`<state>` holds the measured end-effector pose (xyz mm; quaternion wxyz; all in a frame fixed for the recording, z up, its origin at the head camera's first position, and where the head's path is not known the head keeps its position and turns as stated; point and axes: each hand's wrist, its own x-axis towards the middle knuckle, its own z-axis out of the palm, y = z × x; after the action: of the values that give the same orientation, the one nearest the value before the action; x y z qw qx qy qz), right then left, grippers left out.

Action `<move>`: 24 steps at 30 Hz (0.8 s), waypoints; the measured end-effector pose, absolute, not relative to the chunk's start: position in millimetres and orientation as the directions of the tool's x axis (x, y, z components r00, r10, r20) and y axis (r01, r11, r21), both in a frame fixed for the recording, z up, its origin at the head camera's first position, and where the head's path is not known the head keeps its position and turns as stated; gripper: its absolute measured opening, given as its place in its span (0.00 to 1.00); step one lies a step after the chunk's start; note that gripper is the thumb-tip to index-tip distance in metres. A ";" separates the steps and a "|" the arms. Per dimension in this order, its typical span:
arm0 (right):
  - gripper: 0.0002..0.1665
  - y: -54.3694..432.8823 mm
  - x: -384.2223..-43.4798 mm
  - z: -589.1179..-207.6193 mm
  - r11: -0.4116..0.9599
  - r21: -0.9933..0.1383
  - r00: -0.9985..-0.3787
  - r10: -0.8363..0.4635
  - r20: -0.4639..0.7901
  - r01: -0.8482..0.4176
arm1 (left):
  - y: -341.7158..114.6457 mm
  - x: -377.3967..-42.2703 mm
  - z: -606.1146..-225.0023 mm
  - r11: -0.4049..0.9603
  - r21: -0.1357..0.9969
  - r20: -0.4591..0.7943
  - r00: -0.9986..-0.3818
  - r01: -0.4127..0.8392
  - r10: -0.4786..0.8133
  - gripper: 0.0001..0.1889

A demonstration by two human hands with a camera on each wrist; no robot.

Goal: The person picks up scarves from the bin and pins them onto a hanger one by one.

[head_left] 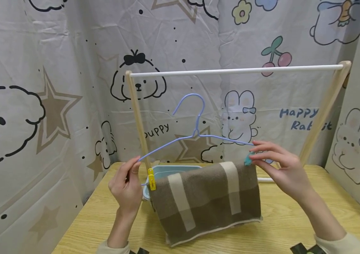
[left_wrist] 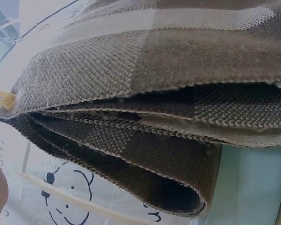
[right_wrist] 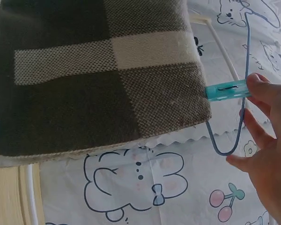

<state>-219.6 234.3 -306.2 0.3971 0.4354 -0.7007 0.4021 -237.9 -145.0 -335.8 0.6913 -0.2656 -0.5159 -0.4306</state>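
My left hand (head_left: pixel 126 183) pinches the left end of a blue wire hanger (head_left: pixel 211 135) in the head view. A folded brown and cream checked knit cloth (head_left: pixel 208 197) hangs over the hanger's lower bar, its layers showing edge-on in the left wrist view. A yellow clothespin (head_left: pixel 152 180) clips its left top corner. On the right top corner sits a teal clothespin (right_wrist: pixel 227 90), which my right hand (head_left: pixel 284 169) pinches by its outer end. Other fingers (right_wrist: pixel 237 161) of that hand touch the hanger's right end. The hanger's hook points up, around nothing.
Behind the hanger stands a wooden rack with a white top rail (head_left: pixel 237 70). A pale blue basin (head_left: pixel 173 169) sits behind the cloth on the wood-grain table (head_left: pixel 87 218). Printed curtains (head_left: pixel 81 46) enclose the back and sides.
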 end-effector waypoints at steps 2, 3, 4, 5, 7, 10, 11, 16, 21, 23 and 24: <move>0.08 235.0 -219.4 -304.7 0.267 -0.239 -0.316 -0.295 0.902 -0.933 | -144.4 -238.0 -336.0 0.483 0.074 0.938 0.104 0.872 -0.330 0.20; 0.08 235.1 -219.5 -304.0 0.264 -0.236 -0.312 -0.303 0.900 -0.935 | -144.1 -237.9 -336.0 0.484 0.074 0.936 0.107 0.872 -0.336 0.20; 0.09 235.1 -219.4 -303.5 0.270 -0.222 -0.303 -0.312 0.900 -0.937 | -143.9 -237.9 -336.1 0.486 0.078 0.934 0.107 0.870 -0.341 0.20; 0.12 234.9 -219.5 -303.0 0.276 -0.196 -0.283 -0.327 0.902 -0.941 | -143.8 -237.9 -336.3 0.487 0.083 0.932 0.105 0.869 -0.347 0.20; 0.16 233.9 -219.8 -301.5 0.284 -0.125 -0.228 -0.368 0.901 -0.951 | -144.0 -237.8 -336.6 0.486 0.096 0.930 0.096 0.869 -0.355 0.20; 0.15 232.9 -219.8 -298.8 0.263 -0.071 -0.176 -0.403 0.898 -0.962 | -144.8 -237.5 -337.0 0.481 0.107 0.931 0.082 0.870 -0.355 0.20; 0.14 233.5 -219.1 -297.9 0.252 -0.079 -0.179 -0.403 0.897 -0.964 | -145.0 -237.5 -336.8 0.475 0.105 0.933 0.079 0.874 -0.351 0.20; 0.02 241.0 -213.6 -297.7 0.075 -0.324 -0.330 -0.316 0.890 -0.943 | -146.7 -237.3 -336.1 0.451 0.095 0.941 0.068 0.887 -0.332 0.19; 0.13 246.8 -210.0 -296.6 -0.129 -0.487 -0.443 -0.265 0.856 -0.864 | -146.2 -236.8 -335.7 0.450 0.096 0.939 0.069 0.888 -0.336 0.19; 0.14 248.5 -209.0 -294.8 -0.143 -0.528 -0.481 -0.267 0.835 -0.837 | -145.4 -236.3 -335.6 0.452 0.096 0.938 0.071 0.887 -0.340 0.19; 0.15 249.0 -208.3 -293.9 -0.127 -0.540 -0.494 -0.275 0.825 -0.832 | -144.9 -236.1 -335.6 0.453 0.097 0.936 0.074 0.886 -0.344 0.19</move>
<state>-208.3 249.0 -293.9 0.2309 0.4471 -0.6189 0.6031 -236.1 -144.9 -335.6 0.6830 -0.2654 -0.5101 -0.4504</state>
